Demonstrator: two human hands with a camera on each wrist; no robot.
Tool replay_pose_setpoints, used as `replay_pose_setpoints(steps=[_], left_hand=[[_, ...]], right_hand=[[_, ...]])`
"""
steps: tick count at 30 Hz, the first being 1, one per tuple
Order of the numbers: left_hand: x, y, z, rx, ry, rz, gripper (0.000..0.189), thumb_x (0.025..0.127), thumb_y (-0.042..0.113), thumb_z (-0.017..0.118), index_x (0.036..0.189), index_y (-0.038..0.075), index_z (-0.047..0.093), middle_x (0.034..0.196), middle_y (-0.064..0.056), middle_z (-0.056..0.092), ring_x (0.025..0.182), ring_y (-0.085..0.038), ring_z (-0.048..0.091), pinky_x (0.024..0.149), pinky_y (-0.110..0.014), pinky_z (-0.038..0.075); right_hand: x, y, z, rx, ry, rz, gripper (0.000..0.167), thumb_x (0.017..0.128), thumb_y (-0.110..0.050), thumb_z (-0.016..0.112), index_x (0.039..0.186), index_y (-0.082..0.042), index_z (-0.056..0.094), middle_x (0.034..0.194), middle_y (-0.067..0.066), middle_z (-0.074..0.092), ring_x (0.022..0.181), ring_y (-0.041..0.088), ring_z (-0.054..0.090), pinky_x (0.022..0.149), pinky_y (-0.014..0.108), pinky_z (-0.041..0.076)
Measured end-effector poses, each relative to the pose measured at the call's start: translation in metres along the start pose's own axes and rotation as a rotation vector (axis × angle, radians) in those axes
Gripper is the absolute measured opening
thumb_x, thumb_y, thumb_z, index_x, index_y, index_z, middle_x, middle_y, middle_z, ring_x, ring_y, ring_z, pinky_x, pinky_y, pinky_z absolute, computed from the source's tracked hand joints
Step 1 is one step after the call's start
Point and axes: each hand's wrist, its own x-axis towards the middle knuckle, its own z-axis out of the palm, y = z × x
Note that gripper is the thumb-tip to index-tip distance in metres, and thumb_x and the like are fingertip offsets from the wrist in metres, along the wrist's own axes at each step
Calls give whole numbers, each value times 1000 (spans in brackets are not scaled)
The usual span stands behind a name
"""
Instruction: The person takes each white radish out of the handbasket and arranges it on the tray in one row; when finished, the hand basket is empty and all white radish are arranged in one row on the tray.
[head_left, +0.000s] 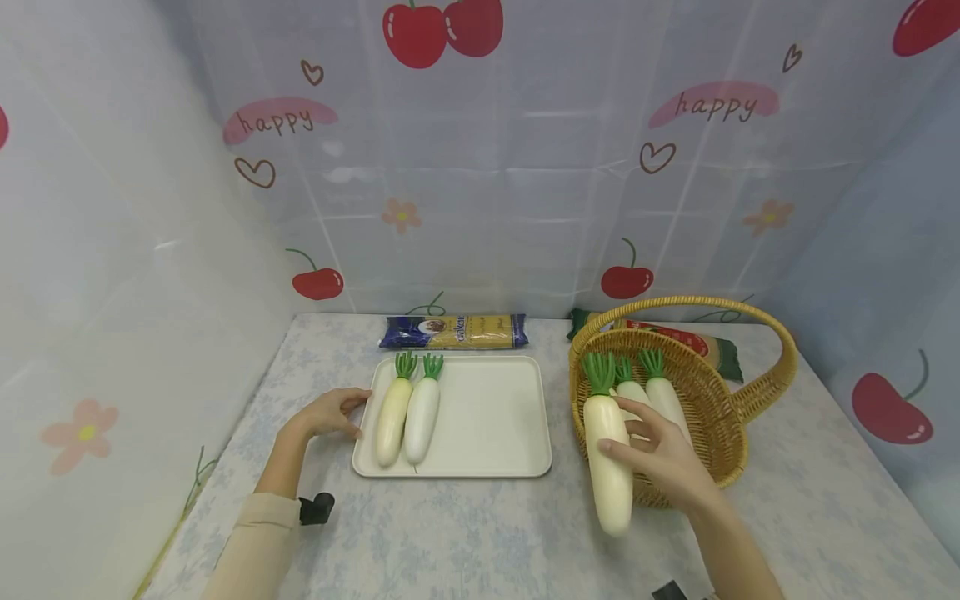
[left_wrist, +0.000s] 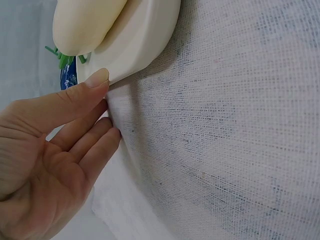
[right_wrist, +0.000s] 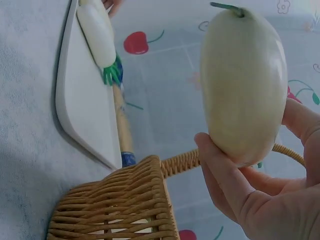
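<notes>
My right hand [head_left: 663, 458] holds a white radish [head_left: 609, 467] with green stem stubs between thumb and fingers, over the front left of the wicker basket [head_left: 731, 433]. In the right wrist view, the held radish [right_wrist: 243, 85] shows its root end up close. More white radishes [head_left: 666, 398] lie inside the basket, partly hidden by the hand. My left hand [head_left: 333, 412] is at the left edge of a white tray [head_left: 491, 417], its thumb on the rim in the left wrist view. On the tray, a creamy radish [head_left: 393, 421] and a whiter radish [head_left: 422, 421] lie side by side.
Behind the tray lies a blue and yellow pasta packet [head_left: 457, 332]. A green and red packet [head_left: 693, 340] is behind the basket, partly covered by it. The basket's tall handle [head_left: 780, 358] arches over its back. A printed curtain [head_left: 480, 183] stands along the table's rear.
</notes>
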Motion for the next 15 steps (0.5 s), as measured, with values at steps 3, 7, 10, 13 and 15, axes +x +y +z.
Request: replay_pose_setpoints(steps=[3, 7, 10, 13, 15], left_hand=[[0, 0, 0, 0, -1, -2, 82, 68, -4, 78, 139, -9, 37, 144, -30, 32, 134, -44, 29, 108, -51, 32], [-1, 0, 0, -8, -2, -3, 82, 69, -5, 78, 140, -8, 37, 145, -30, 32, 134, -43, 29, 108, -51, 32], [-1, 0, 0, -3, -2, 6, 82, 68, -4, 79, 139, -9, 37, 144, -30, 32, 134, -44, 29, 108, -52, 32], [-1, 0, -1, 4, 0, 15, 82, 68, -4, 79, 139, -10, 37, 144, -31, 32, 134, -45, 29, 108, -52, 32], [-1, 1, -1, -6, 5, 9, 82, 68, -4, 78, 139, -9, 37, 144, -30, 32, 134, -44, 29, 108, -51, 31]], right_hand=[[0, 0, 4, 12, -8, 12, 73, 84, -20, 71, 145, -6, 32, 128, 27, 51, 111, 35, 57, 82, 37, 54], [-3, 2, 9, 49, -42, 16, 73, 85, -18, 70, 145, -7, 31, 126, 27, 51, 106, 33, 60, 79, 36, 54], [-5, 3, 13, 83, -82, 13, 73, 85, -16, 69, 145, -6, 30, 124, 28, 51, 105, 34, 61, 77, 37, 55], [-6, 3, 19, 97, -110, 5, 73, 84, -16, 70, 144, -4, 30, 125, 29, 50, 108, 36, 59, 78, 38, 55], [-5, 2, 24, 94, -117, 5, 73, 83, -17, 71, 144, -4, 31, 126, 29, 51, 110, 37, 57, 80, 39, 55]])
